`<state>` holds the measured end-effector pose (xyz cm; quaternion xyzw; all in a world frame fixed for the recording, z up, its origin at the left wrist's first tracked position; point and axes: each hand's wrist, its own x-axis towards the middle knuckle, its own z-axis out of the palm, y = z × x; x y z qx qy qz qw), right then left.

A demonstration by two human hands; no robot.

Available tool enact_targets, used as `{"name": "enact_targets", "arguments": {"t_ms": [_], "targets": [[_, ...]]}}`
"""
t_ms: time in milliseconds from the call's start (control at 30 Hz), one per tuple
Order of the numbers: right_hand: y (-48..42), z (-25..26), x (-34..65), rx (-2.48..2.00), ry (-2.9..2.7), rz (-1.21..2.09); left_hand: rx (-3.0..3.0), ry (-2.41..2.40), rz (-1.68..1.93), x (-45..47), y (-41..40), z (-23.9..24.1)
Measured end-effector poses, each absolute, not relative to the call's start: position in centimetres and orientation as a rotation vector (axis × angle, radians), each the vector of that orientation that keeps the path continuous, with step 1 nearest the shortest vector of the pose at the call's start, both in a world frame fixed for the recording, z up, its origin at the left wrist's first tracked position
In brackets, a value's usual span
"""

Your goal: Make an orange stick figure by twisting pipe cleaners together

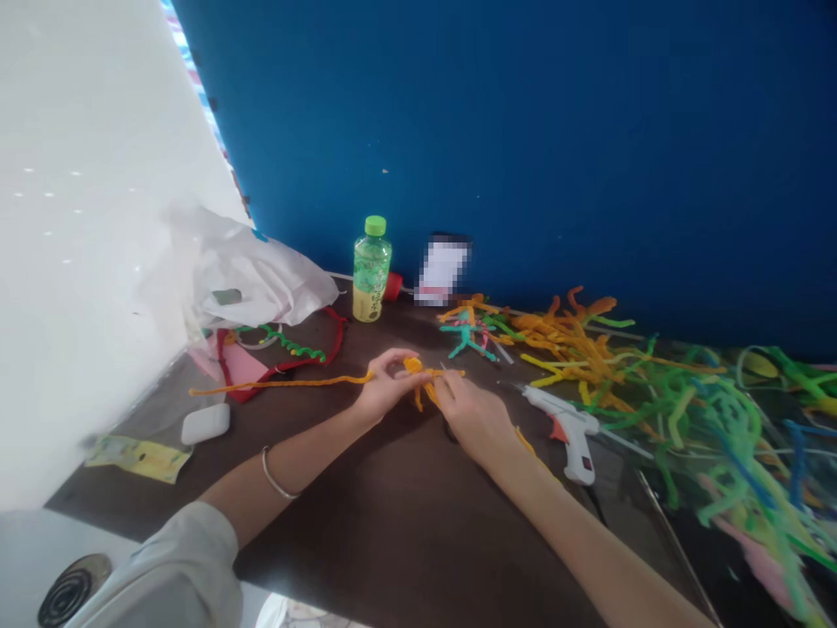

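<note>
My left hand (387,384) pinches an orange pipe cleaner (294,382), whose long straight end stretches out leftward above the table. Between both hands is a small orange pipe-cleaner piece (413,364), with a rounded top and short strands hanging below. My right hand (467,410) closes its fingertips on the right side of this piece, where a short orange end pokes out. A thin pointed tip shows by the right fingers; what it belongs to is hidden. The hands nearly meet over the dark table.
A white glue gun (568,427) lies right of my right hand, beside a heap of coloured pipe cleaners (725,419). Behind stand a green-capped bottle (372,272) and a phone (443,269). Leftward are a plastic bag (261,277), a white case (206,424) and a yellow wrapper (139,458).
</note>
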<state>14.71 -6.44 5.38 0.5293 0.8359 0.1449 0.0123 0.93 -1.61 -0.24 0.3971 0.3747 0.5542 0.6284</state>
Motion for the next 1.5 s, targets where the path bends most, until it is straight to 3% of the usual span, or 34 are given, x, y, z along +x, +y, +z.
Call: {"name": "enact_targets", "arguments": {"t_ms": [167,700,900,1033,1167,1300,1400,1500], "targets": [[-6.0,5.6,15.1,1.570,2.672,0.526,0.922,0.868,1.266,0.9,-1.6,-0.1],[-4.7,6.8,15.8,1.964,2.653,-0.057,1.056,0.811,1.146,0.7,-2.0,0.1],[-3.7,8.2,16.3,2.103,2.576,-0.583,1.093,0.799,1.100,0.7,-2.1,0.2],[-2.9,8.6,17.0,2.094,2.565,-1.149,1.051,0.680,1.066,0.7,-2.1,0.0],[-3.0,8.0,17.3,2.182,2.232,-1.795,0.963,0.574,1.030,0.6,-2.1,0.0],[-3.4,6.6,16.8,2.312,1.866,-2.234,0.894,0.572,1.033,0.5,-1.9,-0.1],[-4.0,5.5,16.1,2.357,1.734,-2.417,0.864,0.600,1.059,0.5,-1.8,-0.1],[-4.6,5.1,15.4,2.514,1.740,-2.275,0.866,0.642,1.088,0.6,-1.8,0.0]]}}
